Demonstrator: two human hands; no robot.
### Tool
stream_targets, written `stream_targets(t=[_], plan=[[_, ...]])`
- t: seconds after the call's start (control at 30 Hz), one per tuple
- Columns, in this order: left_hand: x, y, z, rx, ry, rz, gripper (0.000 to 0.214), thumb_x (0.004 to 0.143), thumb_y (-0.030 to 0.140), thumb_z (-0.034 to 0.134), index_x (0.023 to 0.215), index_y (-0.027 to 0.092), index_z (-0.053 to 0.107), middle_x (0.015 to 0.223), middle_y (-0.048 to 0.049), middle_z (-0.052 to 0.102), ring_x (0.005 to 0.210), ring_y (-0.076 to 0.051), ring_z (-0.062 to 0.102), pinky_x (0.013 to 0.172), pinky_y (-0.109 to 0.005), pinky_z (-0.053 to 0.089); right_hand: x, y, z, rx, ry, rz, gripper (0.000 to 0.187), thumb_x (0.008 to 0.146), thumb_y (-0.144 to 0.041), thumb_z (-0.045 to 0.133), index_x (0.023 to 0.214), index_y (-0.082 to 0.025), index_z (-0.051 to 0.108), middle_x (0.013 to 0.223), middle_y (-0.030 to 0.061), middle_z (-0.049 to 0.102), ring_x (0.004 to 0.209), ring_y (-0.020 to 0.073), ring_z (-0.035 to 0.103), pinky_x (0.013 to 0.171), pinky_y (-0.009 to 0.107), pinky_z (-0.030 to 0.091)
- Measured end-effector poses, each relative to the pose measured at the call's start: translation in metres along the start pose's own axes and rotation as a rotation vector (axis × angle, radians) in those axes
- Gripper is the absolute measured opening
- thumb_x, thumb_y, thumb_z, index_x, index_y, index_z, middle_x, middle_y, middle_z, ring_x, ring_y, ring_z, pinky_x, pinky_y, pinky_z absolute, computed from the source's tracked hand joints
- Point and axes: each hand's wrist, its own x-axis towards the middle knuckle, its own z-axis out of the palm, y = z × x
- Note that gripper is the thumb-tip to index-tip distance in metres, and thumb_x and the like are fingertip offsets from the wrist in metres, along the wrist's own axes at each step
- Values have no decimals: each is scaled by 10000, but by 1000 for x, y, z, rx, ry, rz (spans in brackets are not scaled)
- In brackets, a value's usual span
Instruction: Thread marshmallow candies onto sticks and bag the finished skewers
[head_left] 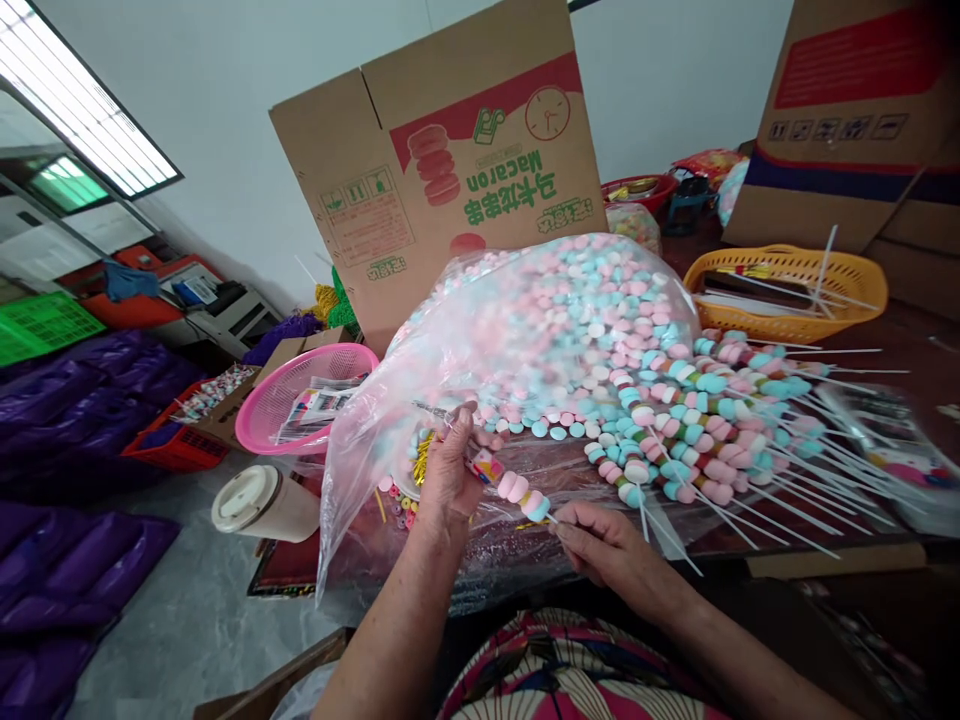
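Across our cluttered worktable (840, 560), we are mid-way through threading a skewer (523, 494): about 3 pink, white and blue marshmallows sit on it. Our left hand (448, 478) pinches closed on its loaded end, our right hand (611, 548) closed on the bare stick end. We judge another piece is needed from the big clear bag (525, 330); finished skewers (720, 420) lie just right.

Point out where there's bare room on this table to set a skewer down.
Bare dark tabletop lies between the orange basket and the finished skewers. Around the left hand and right hand, the marshmallow bag crowds everything.
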Motion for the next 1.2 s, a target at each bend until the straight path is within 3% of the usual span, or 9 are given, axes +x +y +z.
stream_targets(t=[0.2,0.37,0.5,0.6,0.7,0.83,0.97,1.1,1.2], plan=[[7,-8,3,-194,345,-217,298,853,442,533,754,160,537,433,78,402,386,-90,472,560,-286,511,-1,19,-2,-616,412,-454,256,878,-167,399,962,-171,641,889,94,710,810,206,667,720,326,530],[-2,-28,6,-197,370,-201,376,833,545,496,792,173,526,425,79,391,389,-95,470,531,-259,491,-2,19,3,-735,392,-528,270,874,-108,392,962,-148,644,833,108,713,758,200,674,687,310,535],[-5,-21,-2,-132,110,-253,497,769,633,512,900,156,557,530,16,538,497,-138,562,622,-319,513,1,7,-2,-457,281,-330,228,889,-201,406,853,-175,630,760,58,683,700,177,640,636,286,501],[-3,-11,-14,-120,-136,-177,581,647,613,670,1021,182,561,864,-78,666,755,-212,646,741,-377,503,1,-1,-10,-207,178,-103,260,881,-320,448,697,-187,574,599,-4,575,584,139,542,559,251,436],[-2,-8,-22,-159,-243,-121,636,582,567,744,1080,215,565,1089,-95,638,949,-247,622,852,-415,462,-1,-6,-11,63,36,92,350,855,-412,480,587,-186,476,528,-38,456,488,95,413,460,219,331],[-3,-13,-16,-182,-299,-80,525,628,449,760,1065,206,598,804,-19,673,788,-183,640,906,-427,435,-3,-6,-3,311,-90,291,368,827,-464,502,591,-191,431,480,-72,383,385,57,252,373,207,177],[-5,-24,-3,-265,-214,-76,282,752,398,680,904,166,630,455,80,479,529,-100,540,897,-415,451,-2,-1,1,16,99,54,336,876,-377,452,601,-186,483,521,-34,476,467,94,424,442,219,332],[-5,-33,4,-338,20,-136,320,843,473,535,838,164,619,440,63,460,507,-105,529,847,-393,480,-2,11,4,-458,342,-395,204,891,-186,415,850,-163,614,765,58,677,711,170,626,648,276,475],[-6,-35,5,-346,91,-147,376,885,486,440,820,159,616,435,45,469,500,-121,533,809,-399,493,-4,18,7,-679,397,-567,216,878,-108,407,927,-141,615,821,94,697,730,185,654,651,282,490]])
